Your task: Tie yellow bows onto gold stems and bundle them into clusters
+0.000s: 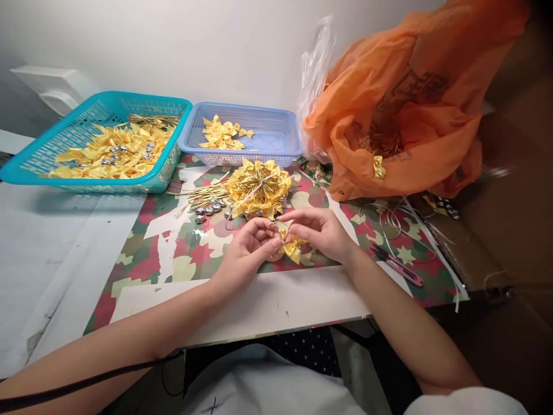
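Head view: yellow bow [294, 252] between left fingers [268, 249] and right fingers [305, 232].

I am finding no readable text from here. On the orange bag [410, 180], dark printed characters [412, 86] are creasing too much for reading; a small dark mark [341, 193] is sitting near the bag's lower left edge.

I see the wall [207, 52] bright, soft shadow under the teal basket [86, 182], white glare on the tablecloth [142, 253]; right-hand cardboard [518, 230] dim, blurred, edges stretched.
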A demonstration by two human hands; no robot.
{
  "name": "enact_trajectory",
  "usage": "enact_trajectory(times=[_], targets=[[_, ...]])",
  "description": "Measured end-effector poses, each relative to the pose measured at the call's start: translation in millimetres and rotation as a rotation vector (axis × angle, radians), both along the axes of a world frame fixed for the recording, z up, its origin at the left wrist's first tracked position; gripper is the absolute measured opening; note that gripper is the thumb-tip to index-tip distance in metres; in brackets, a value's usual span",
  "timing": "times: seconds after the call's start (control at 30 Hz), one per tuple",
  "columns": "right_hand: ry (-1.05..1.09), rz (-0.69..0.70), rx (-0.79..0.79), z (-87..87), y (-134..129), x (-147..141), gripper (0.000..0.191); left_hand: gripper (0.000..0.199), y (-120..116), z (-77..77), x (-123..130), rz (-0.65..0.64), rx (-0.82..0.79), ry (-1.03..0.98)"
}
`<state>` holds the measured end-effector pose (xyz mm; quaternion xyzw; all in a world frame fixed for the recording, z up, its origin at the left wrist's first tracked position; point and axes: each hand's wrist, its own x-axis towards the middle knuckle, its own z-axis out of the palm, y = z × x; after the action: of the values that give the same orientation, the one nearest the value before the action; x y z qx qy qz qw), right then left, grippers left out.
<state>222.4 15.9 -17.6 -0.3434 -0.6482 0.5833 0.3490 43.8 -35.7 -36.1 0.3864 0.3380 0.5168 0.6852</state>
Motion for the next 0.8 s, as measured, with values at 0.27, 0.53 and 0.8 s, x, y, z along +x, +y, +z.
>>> enact_trajectory(times=[0.27,0.53,0.8], targets=[[0.098,0.081,-0.166,0.7,5,4,0.026,0.022,0,0.0,-1,0.03,0.025,0.023],[0.078,0.109,-0.161,0.3,3,4,0.027,0.018,0,-4.6,-3,0.026,0.057,0.038],[-0.146,-0.359,0.215,6.5,23,27,0.014,0.019,-1,-0.4,-3,0.044,0.059,0.068]])
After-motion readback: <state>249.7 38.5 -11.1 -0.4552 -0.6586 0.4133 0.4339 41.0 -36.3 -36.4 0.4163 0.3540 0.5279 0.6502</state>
